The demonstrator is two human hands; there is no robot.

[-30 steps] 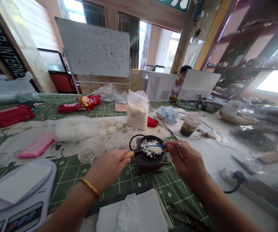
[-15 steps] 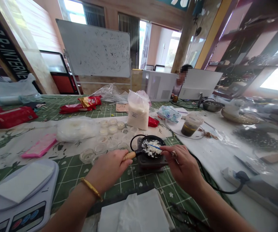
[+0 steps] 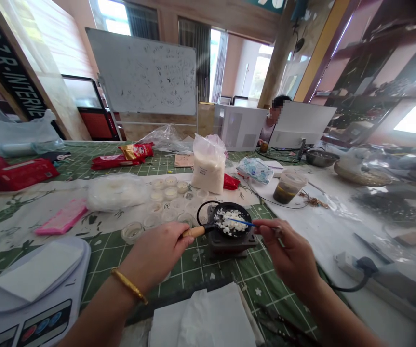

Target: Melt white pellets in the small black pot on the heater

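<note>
My left hand (image 3: 155,255) grips the wooden handle (image 3: 193,232) of a small black pan (image 3: 244,222), which has a wire loop at its far side. White flakes (image 3: 230,221) lie heaped in the pan. My right hand (image 3: 287,255) pinches a thin blue-handled stirring stick (image 3: 242,222), and its tip reaches into the flakes. The pan rests on a small dark electric burner (image 3: 232,244). A gold bangle (image 3: 128,286) circles my left wrist.
A digital kitchen scale (image 3: 34,284) stands at lower left, and white paper sheets (image 3: 204,315) lie at my front. Several small glass jars (image 3: 157,202) stand behind the pan. Farther back are a bag of white granules (image 3: 208,166) and a cup of dark liquid (image 3: 290,188). A seated person (image 3: 275,118) works beyond.
My right hand has shifted slightly right and the stick now lies flatter across the pan. The pan and left hand stay nearly in place, and the view has drifted slightly.
</note>
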